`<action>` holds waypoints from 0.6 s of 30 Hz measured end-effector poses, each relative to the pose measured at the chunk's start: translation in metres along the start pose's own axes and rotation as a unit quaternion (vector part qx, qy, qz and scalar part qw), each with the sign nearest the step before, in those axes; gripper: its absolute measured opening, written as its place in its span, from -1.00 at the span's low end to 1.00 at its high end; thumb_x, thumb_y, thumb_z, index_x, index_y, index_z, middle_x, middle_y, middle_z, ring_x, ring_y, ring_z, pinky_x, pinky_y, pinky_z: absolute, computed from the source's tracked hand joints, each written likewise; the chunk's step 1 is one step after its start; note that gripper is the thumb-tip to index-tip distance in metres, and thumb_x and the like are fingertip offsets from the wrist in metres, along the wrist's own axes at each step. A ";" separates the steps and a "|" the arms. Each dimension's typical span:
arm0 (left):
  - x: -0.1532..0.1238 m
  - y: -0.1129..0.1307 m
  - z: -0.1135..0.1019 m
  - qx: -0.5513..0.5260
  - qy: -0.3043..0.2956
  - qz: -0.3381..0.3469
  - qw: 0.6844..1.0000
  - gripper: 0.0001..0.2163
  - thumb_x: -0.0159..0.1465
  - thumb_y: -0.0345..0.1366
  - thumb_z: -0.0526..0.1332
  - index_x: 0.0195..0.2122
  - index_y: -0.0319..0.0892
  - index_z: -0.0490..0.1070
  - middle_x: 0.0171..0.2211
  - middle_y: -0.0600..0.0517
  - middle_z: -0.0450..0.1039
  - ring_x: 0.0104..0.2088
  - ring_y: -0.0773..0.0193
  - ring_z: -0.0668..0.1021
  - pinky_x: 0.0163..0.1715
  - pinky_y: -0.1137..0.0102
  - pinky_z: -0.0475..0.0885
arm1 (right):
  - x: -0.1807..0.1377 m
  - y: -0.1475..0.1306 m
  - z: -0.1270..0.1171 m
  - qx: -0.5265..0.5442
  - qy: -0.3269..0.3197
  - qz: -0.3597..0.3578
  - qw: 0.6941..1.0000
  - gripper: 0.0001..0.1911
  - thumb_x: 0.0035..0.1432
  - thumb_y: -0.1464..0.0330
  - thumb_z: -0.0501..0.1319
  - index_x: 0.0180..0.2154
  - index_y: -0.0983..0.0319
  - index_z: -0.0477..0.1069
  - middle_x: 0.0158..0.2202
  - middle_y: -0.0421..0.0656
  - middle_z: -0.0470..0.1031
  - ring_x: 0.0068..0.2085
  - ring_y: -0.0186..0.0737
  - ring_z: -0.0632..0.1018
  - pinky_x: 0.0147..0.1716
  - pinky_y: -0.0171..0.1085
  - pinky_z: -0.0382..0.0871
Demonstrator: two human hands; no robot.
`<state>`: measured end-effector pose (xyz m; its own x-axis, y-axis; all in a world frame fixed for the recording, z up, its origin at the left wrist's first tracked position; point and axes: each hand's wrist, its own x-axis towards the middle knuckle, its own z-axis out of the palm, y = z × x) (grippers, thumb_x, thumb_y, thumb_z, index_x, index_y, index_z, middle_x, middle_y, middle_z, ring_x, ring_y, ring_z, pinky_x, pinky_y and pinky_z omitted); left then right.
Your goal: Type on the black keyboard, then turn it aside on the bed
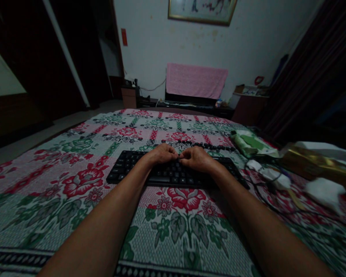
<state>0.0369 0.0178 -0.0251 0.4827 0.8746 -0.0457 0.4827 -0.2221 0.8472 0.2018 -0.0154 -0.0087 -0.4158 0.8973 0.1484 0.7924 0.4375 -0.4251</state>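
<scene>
A black computer keyboard [158,179] lies on the flowered bedspread in front of me. Over its upper middle part, my left hand [162,154] and my right hand [197,158] meet almost fingertip to fingertip. The fingers of both are bent and pinched together, touching or just above the keys. Whatever sits between the fingertips is too small and dark to make out. Just behind the keyboard runs a line of small black pieces [210,146] that look like loose keycaps. My hands and forearms hide part of the keys.
The flowered bedspread [83,181] covers the bed. At right lie a green-and-white packet [252,143], a crumpled white thing [276,177], black cable [261,194], a gold-coloured box [311,159] and a white bag [325,192]. A pink cloth [196,80] hangs over a screen beyond.
</scene>
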 end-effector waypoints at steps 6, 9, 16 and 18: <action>0.002 -0.002 0.001 0.017 0.012 0.004 1.000 -0.77 -0.08 -0.23 0.12 -0.47 -0.29 0.42 -0.65 0.12 0.31 -0.66 0.51 0.26 -0.64 0.58 0.18 | -0.002 0.001 -0.004 0.052 -0.028 0.002 0.998 -0.76 -0.10 0.31 0.11 -0.38 0.28 0.45 -0.47 -0.23 0.47 -0.45 -0.37 0.42 -0.49 -0.45 0.20; 0.003 -0.004 0.003 0.048 0.028 0.010 0.998 -0.73 -0.09 -0.18 0.12 -0.46 -0.27 0.42 -0.63 0.11 0.32 -0.65 0.49 0.27 -0.64 0.57 0.18 | -0.002 0.009 -0.010 0.051 -0.005 0.016 0.999 -0.73 -0.04 0.31 0.05 -0.33 0.27 0.44 -0.41 -0.22 0.48 -0.38 -0.34 0.44 -0.41 -0.43 0.23; 0.005 -0.004 0.006 0.088 0.041 0.027 0.995 -0.74 -0.12 -0.17 0.16 -0.48 -0.25 0.42 -0.61 0.11 0.34 -0.59 0.45 0.33 -0.60 0.55 0.21 | -0.008 0.039 -0.024 -0.082 0.052 0.046 0.994 -0.74 -0.04 0.32 0.04 -0.34 0.21 0.45 -0.30 -0.18 0.47 -0.29 -0.29 0.44 -0.31 -0.40 0.21; 0.004 -0.003 0.007 0.084 0.043 0.024 0.995 -0.75 -0.13 -0.18 0.17 -0.47 -0.24 0.41 -0.60 0.11 0.35 -0.58 0.45 0.34 -0.60 0.55 0.22 | -0.010 0.043 -0.027 -0.086 0.030 0.046 0.995 -0.74 -0.05 0.32 0.04 -0.33 0.21 0.45 -0.33 -0.20 0.48 -0.33 -0.32 0.44 -0.35 -0.42 0.21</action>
<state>0.0422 0.0188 -0.0315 0.4472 0.8933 0.0442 0.5795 -0.3270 0.7465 0.2524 -0.0037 -0.0045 -0.3148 0.9337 0.1707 0.8923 0.3525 -0.2820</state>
